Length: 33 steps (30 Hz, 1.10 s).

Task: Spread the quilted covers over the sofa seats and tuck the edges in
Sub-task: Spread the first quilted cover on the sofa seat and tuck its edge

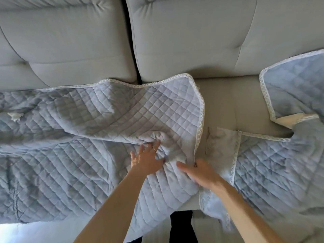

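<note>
The pale grey upholstered sofa [184,41] is split between its back cushions by a dark gap [130,32]. Below that gap lies the large blue-grey quilted cover with cream lace trim [78,155]. It is rumpled and spills off the seat front, so it probably needs flattening before any tucking. Well right of the gap, a second matching quilted cover [280,172] lies crumpled, with bare seat between the two. Directly below the gap, the left hand [146,159] presses splayed fingers on a bunched fold, likely to smooth it. Below and right of the gap, the right hand [201,174] meets the trimmed edge; blur hides whether it grips.
</note>
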{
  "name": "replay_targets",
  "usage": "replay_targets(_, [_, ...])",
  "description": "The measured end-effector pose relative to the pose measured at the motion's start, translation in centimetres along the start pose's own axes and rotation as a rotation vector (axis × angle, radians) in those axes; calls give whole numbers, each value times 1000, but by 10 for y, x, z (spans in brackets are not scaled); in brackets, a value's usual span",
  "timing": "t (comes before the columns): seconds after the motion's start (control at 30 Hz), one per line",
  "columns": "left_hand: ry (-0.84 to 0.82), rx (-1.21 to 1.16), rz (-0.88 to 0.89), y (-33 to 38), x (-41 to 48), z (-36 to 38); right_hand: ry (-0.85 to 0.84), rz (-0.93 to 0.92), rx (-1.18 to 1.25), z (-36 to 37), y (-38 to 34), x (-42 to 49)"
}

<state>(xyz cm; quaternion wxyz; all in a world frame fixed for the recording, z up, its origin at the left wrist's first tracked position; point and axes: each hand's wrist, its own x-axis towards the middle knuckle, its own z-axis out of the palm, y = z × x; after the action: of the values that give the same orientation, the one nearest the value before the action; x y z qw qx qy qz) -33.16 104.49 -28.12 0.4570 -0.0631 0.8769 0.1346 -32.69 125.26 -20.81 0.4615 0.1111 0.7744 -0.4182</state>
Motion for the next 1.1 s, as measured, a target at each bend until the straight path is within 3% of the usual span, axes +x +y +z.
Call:
replay_targets(0.07, [26,-70,-30,6,0,-5,-107,-95,432,-20,-10,-20])
replay_targets(0.1, [36,-79,-42,8,2,-8,-163,-131,497,-29,-8,-24])
replay_targets(0.17, [29,-82,-58,7,6,-14,-208,-110,310,-32,5,-24])
replay_targets(0.27, [25,-90,-53,7,10,-18,-39,-83,-329,-25,26,-8])
replay_targets(0.33, [30,-87,-46,11,11,-17,76,-173,-446,-23,34,-3])
replay_targets(0.43, [31,-106,-53,12,11,-12,173,-284,-207,-12,23,-12])
replay_targets(0.5, [30,-117,-80,10,10,-6,148,-242,-49,0,20,-23])
replay_targets(0.63, [8,-134,-129,7,5,2,-76,-74,-394,-6,34,-39])
replay_targets(0.73, [5,-100,-119,11,3,7,-235,50,-211,-26,41,-42])
replay_targets(0.87, [19,-64,-93,14,3,11,-45,-4,114,-8,46,-30])
replay_targets(0.93, [21,-58,-87,13,4,11,96,-19,-200,5,56,-20])
replay_targets(1.0, [17,-37,-82,9,4,8,63,88,-662,3,68,-15])
replay_targets(1.07, [6,-9,-72,5,3,3,-88,336,-773,-6,76,-13])
replay_targets(1.1, [7,-11,-68,3,2,2,-84,420,-765,-9,77,-11])
